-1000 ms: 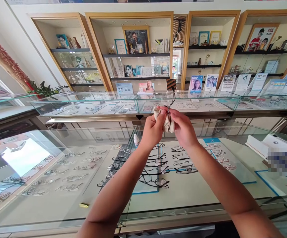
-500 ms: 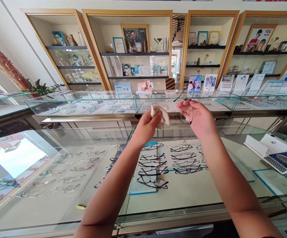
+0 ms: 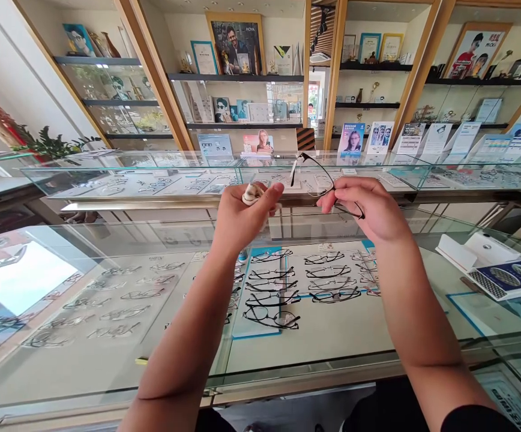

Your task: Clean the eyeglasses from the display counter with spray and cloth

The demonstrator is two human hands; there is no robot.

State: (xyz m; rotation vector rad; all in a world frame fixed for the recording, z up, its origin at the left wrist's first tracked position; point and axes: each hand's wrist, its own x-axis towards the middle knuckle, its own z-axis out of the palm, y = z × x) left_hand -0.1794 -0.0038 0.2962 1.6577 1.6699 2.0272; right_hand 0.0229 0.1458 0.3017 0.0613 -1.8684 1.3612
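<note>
Above the glass display counter, my left hand point(image 3: 248, 217) is closed around a bunched cream cloth point(image 3: 252, 193), most of it hidden in the palm. To its right, my right hand point(image 3: 368, 207) pinches a pair of dark-framed eyeglasses point(image 3: 321, 169) by the middle. One lens side points up and left toward my left hand, and another dark part sticks out below my fingers. The cloth and the glasses are apart. Below my hands, rows of eyeglasses point(image 3: 272, 298) lie in the counter.
A blue and white box point(image 3: 508, 273) stands on the counter at right. More frames point(image 3: 125, 312) lie at left near a small yellow object point(image 3: 141, 360). Behind are a second glass counter point(image 3: 174, 195), standing cards point(image 3: 352, 139) and wooden shelves point(image 3: 242, 78).
The glasses have turned in my right hand and now reach further left. My left hand has moved left and closed more over the cloth. The view has shifted slightly.
</note>
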